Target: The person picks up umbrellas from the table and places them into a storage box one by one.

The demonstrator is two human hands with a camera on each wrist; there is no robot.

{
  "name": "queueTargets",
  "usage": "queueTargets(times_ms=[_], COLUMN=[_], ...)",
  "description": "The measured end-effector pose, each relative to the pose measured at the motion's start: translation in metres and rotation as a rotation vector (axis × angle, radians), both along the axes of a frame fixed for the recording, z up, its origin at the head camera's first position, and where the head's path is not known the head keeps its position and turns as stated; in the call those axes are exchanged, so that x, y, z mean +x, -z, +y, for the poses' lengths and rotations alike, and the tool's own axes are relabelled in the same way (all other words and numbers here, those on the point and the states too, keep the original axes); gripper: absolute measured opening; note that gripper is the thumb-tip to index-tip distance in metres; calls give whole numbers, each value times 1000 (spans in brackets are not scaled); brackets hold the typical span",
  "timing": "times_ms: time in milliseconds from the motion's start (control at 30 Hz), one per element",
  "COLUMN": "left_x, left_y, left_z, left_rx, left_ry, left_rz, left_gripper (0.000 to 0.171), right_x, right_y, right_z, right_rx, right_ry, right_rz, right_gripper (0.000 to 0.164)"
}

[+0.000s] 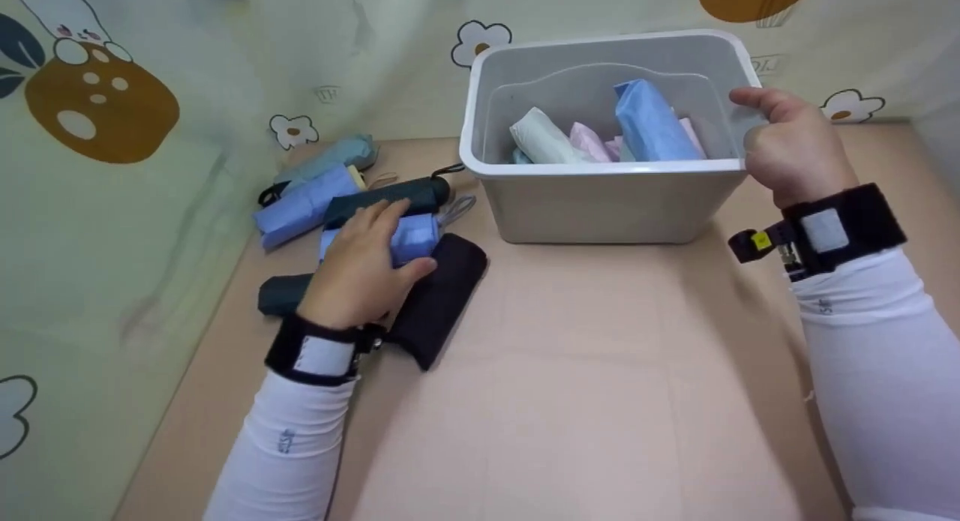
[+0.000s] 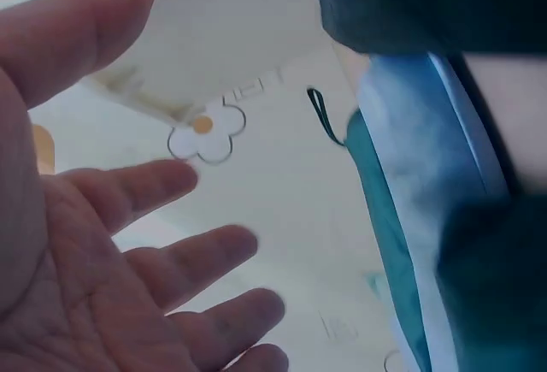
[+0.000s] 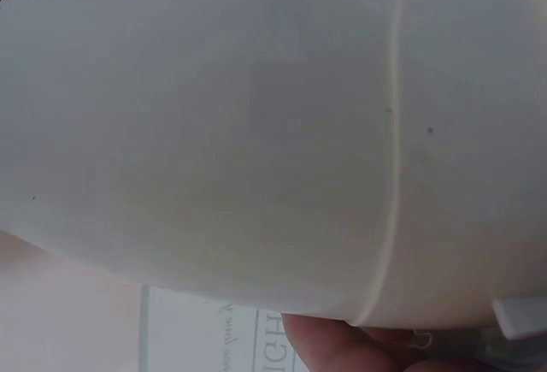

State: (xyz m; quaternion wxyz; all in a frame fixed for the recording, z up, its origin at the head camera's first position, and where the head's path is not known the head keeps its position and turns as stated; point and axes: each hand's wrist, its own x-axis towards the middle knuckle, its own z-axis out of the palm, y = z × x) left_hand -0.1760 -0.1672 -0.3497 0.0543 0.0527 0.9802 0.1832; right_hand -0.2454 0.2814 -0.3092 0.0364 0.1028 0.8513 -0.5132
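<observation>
My left hand (image 1: 358,262) is spread over a group of folded umbrellas, and the left wrist view shows its palm and fingers (image 2: 197,265) holding nothing. Beneath and around it lie a blue umbrella (image 1: 415,238), a dark green one (image 1: 405,199) and a black one (image 1: 442,296). Farther back are a periwinkle umbrella (image 1: 307,206) and a grey-teal one (image 1: 330,163). My right hand (image 1: 799,146) grips the right rim of a grey plastic bin (image 1: 600,206), index finger laid over the edge. In the right wrist view the bin's wall (image 3: 214,132) hides most of that hand.
Inside the bin are several folded items, among them a blue one (image 1: 654,124), a whitish one (image 1: 547,137) and a pink one (image 1: 589,142). Another dark green umbrella (image 1: 283,294) lies left of my left hand. A patterned cloth (image 1: 375,71) hangs behind the tan table (image 1: 570,386).
</observation>
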Motion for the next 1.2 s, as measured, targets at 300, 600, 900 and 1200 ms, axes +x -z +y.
queueTargets(times_ms=[300,600,900,1200], left_x=[16,29,27,25], left_y=[12,22,41,48], left_z=[-17,6,24,27], left_rx=[-78,-113,-229,-210], left_ry=[8,25,87,69], left_rz=[-70,-88,-184,-132], left_gripper=[73,82,106,91], right_x=[1,1,1,2], right_y=[0,1,1,1], right_z=[-1,-1,0,-2], right_rx=[-9,-5,5,-1], right_ry=[17,18,23,30], right_rz=[5,8,29,23], right_gripper=[79,80,78,79])
